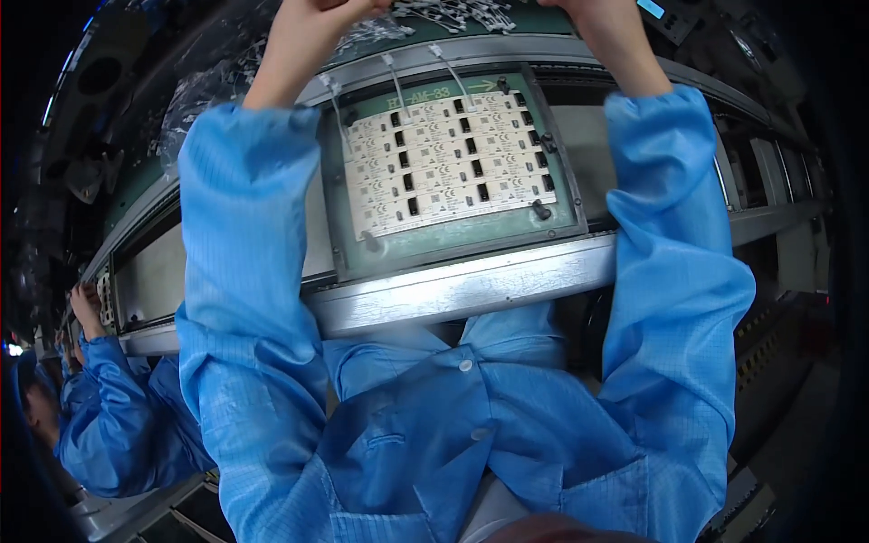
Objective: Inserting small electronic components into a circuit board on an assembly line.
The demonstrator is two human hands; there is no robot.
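Both my hands reach past the far rail and are cut off by the top edge of the picture. My left hand [333, 7] has its visible fingers bent together beside a pile of thin white cables [453, 13]; anything in them is out of sight. Of my right hand [593, 11], mostly the back and wrist show, and its fingers are hidden. Between my forearms lies a panel of white circuit boards [444, 167] with black connectors, set in a green fixture [425, 252]. Three white cables with plugs [389, 61] stretch from the far rail onto the panel's far side.
A metal rail [462, 282] runs along the near side of the line, close to my body. Clear plastic bags [204, 100] lie at the far left. A co-worker in a blue coat [118, 412] sits at the left, one hand [86, 308] at the same line.
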